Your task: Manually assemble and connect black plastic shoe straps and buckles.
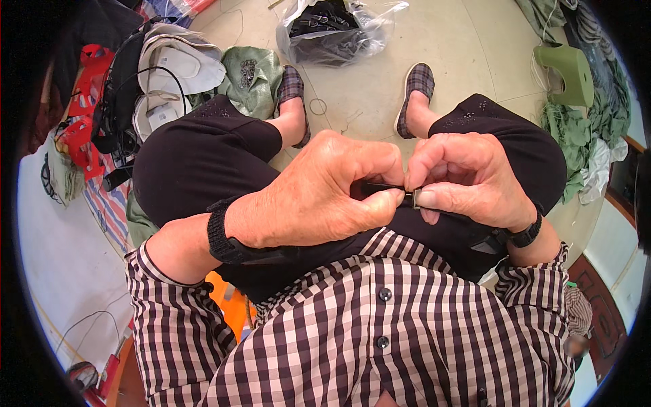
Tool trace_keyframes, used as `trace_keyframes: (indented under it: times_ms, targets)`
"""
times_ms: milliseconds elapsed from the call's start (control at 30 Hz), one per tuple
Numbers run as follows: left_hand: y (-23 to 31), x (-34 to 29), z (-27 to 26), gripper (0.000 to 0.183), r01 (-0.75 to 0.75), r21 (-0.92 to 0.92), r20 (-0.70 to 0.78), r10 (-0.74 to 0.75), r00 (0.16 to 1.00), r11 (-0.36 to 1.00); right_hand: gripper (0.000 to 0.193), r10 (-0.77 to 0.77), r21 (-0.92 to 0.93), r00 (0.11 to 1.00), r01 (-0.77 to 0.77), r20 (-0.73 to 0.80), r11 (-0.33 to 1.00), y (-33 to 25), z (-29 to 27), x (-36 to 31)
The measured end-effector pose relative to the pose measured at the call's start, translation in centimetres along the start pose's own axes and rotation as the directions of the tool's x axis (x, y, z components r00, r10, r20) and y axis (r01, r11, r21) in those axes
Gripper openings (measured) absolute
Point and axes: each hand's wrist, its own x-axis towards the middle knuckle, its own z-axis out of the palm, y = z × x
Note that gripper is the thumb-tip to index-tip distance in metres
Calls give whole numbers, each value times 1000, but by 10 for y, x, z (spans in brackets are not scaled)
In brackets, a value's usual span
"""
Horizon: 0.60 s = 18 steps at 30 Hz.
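Note:
Above my lap, my two hands meet, fingertips almost touching. My left hand (325,193) is closed, its thumb and forefinger pinching a thin black strap (375,188). Between finger and thumb, my right hand (464,180) grips a small metal buckle (414,197) at the strap's end. Fingers cover much of both pieces, so how the strap runs through the buckle cannot be made out. Past my feet, a clear plastic bag (384,28) holds a pile of black straps with metal buckles (325,18). Small dark metal pieces (248,71) lie on a green cloth (261,91) by my left foot.
White moulded pieces (178,64) and black cords are heaped at left, beside a red strip of material (88,112). A green plastic stool (564,73) stands at the right near crumpled green fabric (569,136). Under me shows an orange seat (230,305).

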Motion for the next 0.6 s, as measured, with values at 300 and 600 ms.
trace_keyframes:
  times_ms: [300, 600]
  targets:
    - [-6, 3, 8, 6, -183, 125, -156, 202, 967, 975, 7, -49, -64, 999, 49, 7, 997, 2, 0, 3]
    - [12, 4, -4, 9, 316, -461, 193, -254, 948, 829, 9, 2, 146, 999, -10, 53, 989, 1, -5, 3]
